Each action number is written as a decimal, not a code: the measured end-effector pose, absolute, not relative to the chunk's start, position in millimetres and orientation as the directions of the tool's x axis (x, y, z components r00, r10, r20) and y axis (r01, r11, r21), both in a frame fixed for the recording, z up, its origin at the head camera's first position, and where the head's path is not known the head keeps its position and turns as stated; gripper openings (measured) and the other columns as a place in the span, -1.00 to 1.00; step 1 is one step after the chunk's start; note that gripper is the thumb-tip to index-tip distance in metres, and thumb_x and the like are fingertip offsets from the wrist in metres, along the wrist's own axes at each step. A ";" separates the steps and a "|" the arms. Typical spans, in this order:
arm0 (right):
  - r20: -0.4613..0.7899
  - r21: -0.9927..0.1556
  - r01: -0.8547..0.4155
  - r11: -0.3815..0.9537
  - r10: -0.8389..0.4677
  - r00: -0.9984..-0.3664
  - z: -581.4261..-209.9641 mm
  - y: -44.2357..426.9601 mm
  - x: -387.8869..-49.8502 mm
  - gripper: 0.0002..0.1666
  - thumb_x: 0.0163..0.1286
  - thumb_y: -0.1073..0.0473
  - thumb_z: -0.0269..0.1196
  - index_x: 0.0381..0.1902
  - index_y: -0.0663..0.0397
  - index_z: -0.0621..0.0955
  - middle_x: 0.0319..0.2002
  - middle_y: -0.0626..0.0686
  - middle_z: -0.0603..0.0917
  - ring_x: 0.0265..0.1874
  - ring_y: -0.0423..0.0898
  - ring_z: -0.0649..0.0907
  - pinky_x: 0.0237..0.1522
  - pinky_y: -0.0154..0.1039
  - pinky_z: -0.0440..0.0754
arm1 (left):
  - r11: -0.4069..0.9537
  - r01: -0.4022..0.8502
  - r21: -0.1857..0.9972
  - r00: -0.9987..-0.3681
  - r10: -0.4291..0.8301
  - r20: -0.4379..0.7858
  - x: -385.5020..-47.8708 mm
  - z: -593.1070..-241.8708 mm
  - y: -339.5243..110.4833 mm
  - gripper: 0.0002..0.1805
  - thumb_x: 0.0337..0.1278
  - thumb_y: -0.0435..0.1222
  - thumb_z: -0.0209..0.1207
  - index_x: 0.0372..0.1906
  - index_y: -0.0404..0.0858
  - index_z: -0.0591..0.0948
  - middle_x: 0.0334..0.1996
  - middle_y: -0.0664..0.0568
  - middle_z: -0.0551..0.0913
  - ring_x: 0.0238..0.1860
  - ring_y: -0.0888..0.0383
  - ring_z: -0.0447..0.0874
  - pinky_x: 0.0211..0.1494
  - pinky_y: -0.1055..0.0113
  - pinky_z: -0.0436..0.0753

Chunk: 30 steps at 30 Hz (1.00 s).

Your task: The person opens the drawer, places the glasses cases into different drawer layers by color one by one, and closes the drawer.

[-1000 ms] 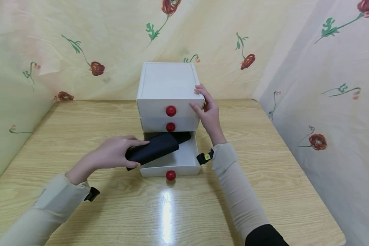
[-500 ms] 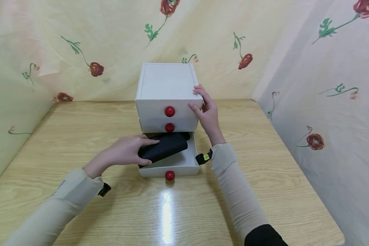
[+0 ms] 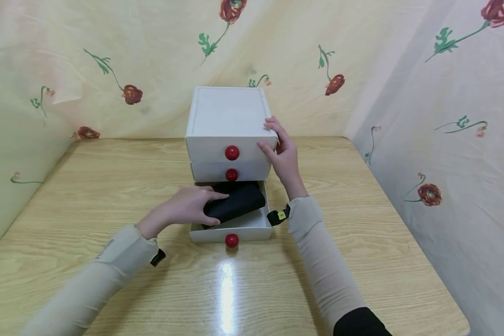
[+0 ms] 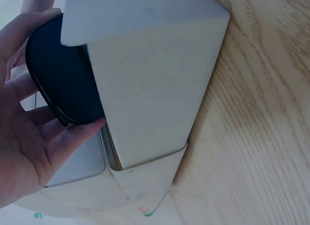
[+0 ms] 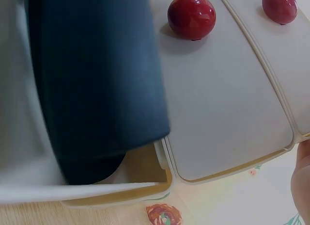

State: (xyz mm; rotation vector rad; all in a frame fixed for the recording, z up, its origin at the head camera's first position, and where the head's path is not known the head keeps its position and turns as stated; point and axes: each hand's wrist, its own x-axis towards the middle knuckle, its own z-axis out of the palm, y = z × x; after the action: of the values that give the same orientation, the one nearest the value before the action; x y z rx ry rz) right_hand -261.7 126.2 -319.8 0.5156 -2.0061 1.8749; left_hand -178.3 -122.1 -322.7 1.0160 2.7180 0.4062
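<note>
My left hand [image 3: 193, 205] grips a long black case [image 3: 237, 200], with the thumb on the near side and the fingers over the far side. The case lies slantwise over the pulled-out bottom drawer [image 3: 256, 232] of a small white drawer cabinet [image 3: 231, 112]. In the left wrist view, the rounded end of the case [image 4: 63, 74] sits between thumb and fingers. The right wrist view shows another dark rounded piece [image 5: 92, 169] beneath it; I cannot tell whether they are joined. My right hand [image 3: 286, 158] holds the cabinet's upper right front corner, thumb on the front.
Two upper drawers with red knobs [image 3: 232, 152] are pushed in; the bottom drawer has its own red knob [image 3: 232, 241]. The cabinet stands near the back of a wooden table [image 3: 340, 261]. Flower-patterned cloth [image 3: 164, 60] hangs behind and at both sides.
My left hand has moved right with the black case, bringing it farther over and into the bottom drawer. The right hand stays on the cabinet corner.
</note>
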 end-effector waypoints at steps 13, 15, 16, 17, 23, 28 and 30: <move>0.472 -0.880 -0.473 0.054 -0.031 -0.881 -315.6 124.6 -258.1 -0.51 0.30 0.38 0.27 0.18 0.34 0.47 0.38 0.12 0.41 0.48 -0.21 0.23 0.46 -0.12 0.27 | 0.740 0.572 0.353 -0.733 0.655 -0.185 -181.4 -334.3 -112.7 -0.36 0.01 -0.04 0.37 0.25 -0.12 0.56 0.04 -0.10 0.65 -0.24 0.13 0.52 -0.46 0.42 0.41; 0.466 -0.883 -0.467 0.049 -0.030 -0.884 -311.0 123.6 -253.7 -0.52 0.30 0.40 0.25 0.17 0.37 0.46 0.38 0.15 0.40 0.48 -0.18 0.23 0.47 -0.12 0.25 | 0.739 0.572 0.355 -0.730 0.656 -0.189 -182.4 -336.9 -112.4 -0.37 0.01 -0.05 0.36 0.24 -0.13 0.57 0.03 -0.10 0.66 -0.24 0.14 0.51 -0.49 0.43 0.39; 0.463 -0.884 -0.464 0.051 -0.030 -0.886 -308.9 123.2 -251.6 -0.52 0.29 0.41 0.25 0.17 0.38 0.46 0.38 0.17 0.39 0.49 -0.17 0.22 0.47 -0.12 0.25 | 0.739 0.573 0.354 -0.730 0.657 -0.189 -182.6 -337.9 -112.3 -0.38 0.01 -0.05 0.36 0.24 -0.12 0.57 0.03 -0.09 0.66 -0.22 0.14 0.51 -0.48 0.43 0.39; 0.460 -0.886 -0.461 0.051 -0.031 -0.887 -306.5 122.7 -249.4 -0.51 0.29 0.42 0.25 0.17 0.40 0.45 0.38 0.18 0.39 0.49 -0.15 0.22 0.47 -0.12 0.25 | 0.738 0.574 0.354 -0.730 0.657 -0.187 -182.8 -338.6 -112.2 -0.38 0.01 -0.04 0.36 0.23 -0.12 0.57 0.03 -0.09 0.66 -0.20 0.13 0.52 -0.46 0.44 0.41; 0.458 -0.887 -0.459 0.055 -0.031 -0.889 -301.0 121.0 -244.2 -0.52 0.29 0.42 0.25 0.16 0.42 0.44 0.38 0.20 0.38 0.49 -0.12 0.22 0.47 -0.10 0.26 | 0.731 0.578 0.362 -0.730 0.662 -0.172 -183.4 -341.2 -111.9 -0.37 0.00 -0.03 0.37 0.22 -0.14 0.58 0.03 -0.08 0.67 -0.14 0.09 0.56 -0.40 0.41 0.47; 0.471 -0.881 -0.471 0.044 -0.028 -0.882 -314.0 124.4 -256.3 -0.51 0.29 0.39 0.27 0.18 0.35 0.47 0.38 0.13 0.40 0.48 -0.18 0.22 0.46 -0.11 0.27 | 0.735 0.576 0.358 -0.737 0.656 -0.162 -184.2 -345.6 -111.1 -0.36 -0.02 -0.03 0.39 0.22 -0.15 0.57 0.05 -0.07 0.67 -0.09 0.05 0.59 -0.38 0.39 0.50; 0.480 -0.876 -0.480 0.045 -0.025 -0.877 -318.4 125.4 -260.1 -0.51 0.29 0.38 0.28 0.18 0.32 0.48 0.38 0.10 0.41 0.47 -0.22 0.23 0.46 -0.12 0.28 | 0.741 0.577 0.344 -0.741 0.652 -0.161 -184.4 -347.2 -110.6 -0.35 -0.03 -0.02 0.39 0.23 -0.14 0.57 0.06 -0.09 0.67 -0.08 0.03 0.59 -0.39 0.38 0.50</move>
State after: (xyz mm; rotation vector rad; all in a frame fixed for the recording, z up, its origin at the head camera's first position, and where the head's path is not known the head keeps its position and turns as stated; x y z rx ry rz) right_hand -260.1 125.4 -318.4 0.5112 -1.9957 1.8948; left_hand -184.4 -110.6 -347.2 0.9631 2.6717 0.3974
